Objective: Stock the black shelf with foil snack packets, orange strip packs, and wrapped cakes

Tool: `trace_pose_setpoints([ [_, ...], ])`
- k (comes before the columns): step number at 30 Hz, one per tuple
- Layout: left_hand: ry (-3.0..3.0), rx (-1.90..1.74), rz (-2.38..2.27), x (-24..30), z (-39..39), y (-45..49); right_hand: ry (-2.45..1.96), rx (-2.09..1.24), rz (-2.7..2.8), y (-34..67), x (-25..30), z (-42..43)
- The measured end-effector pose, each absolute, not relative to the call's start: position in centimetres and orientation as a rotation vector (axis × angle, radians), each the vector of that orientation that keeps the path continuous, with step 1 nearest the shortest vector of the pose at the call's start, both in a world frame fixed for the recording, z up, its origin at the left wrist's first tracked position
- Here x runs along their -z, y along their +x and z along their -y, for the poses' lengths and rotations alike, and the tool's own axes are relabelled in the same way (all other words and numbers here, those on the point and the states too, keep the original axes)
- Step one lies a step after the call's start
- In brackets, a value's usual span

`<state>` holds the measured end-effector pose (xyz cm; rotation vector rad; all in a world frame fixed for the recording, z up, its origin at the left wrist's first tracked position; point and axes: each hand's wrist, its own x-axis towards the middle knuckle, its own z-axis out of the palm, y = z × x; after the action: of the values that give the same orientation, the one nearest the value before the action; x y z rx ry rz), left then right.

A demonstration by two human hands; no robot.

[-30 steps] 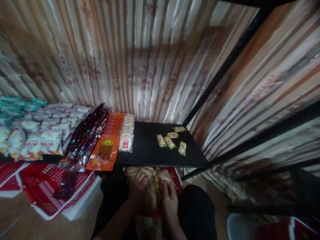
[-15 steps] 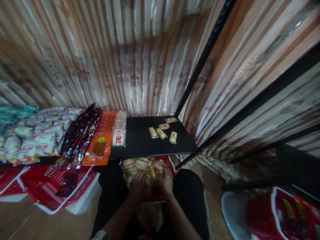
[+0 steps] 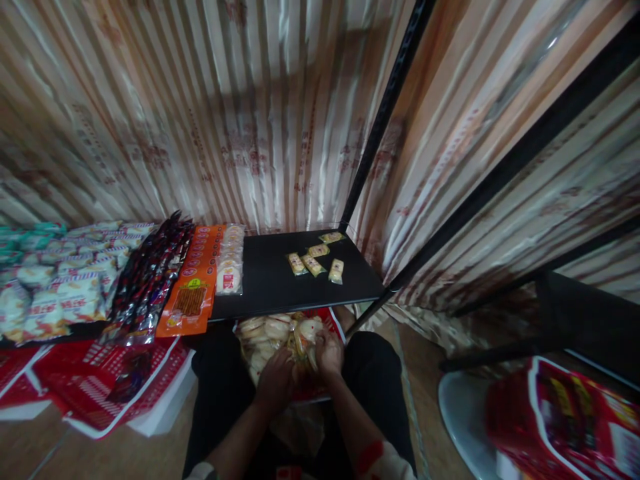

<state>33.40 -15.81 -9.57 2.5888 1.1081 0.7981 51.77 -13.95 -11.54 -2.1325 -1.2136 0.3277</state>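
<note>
A red basket (image 3: 337, 319) full of pale round crackers in clear wrappers (image 3: 265, 337) sits between my knees, below the shelf's front edge. My left hand (image 3: 277, 379) is over the basket's left half, fingers bent down among the packets; what its fingertips hold is hidden. At the right side, my right hand (image 3: 329, 353) is closed on a clear-wrapped cracker packet (image 3: 310, 330). Several small cream-coloured packets (image 3: 313, 265) lie loosely on the black shelf (image 3: 270, 283) above.
Along the shelf's left are a strip of white round crackers (image 3: 230, 263), an orange snack bag (image 3: 193, 287), dark shiny packets (image 3: 145, 287) and white snack bags (image 3: 77, 293). Red baskets (image 3: 95, 380) stand below. Black posts (image 3: 480, 180) slant at right, near a grey stool (image 3: 460, 427).
The view has shifted slightly, so the shelf sits further left. My right hand's fingers have curled in more around a packet. My left hand stays low among the packets.
</note>
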Motion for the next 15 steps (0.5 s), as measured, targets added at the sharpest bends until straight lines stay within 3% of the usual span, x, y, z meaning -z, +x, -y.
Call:
trace_pose_setpoints([
  [15,2.208,-0.766,-1.421,11.6,16.1,33.1,-1.810,-0.418,1.132,48.3,8.7,17.1],
])
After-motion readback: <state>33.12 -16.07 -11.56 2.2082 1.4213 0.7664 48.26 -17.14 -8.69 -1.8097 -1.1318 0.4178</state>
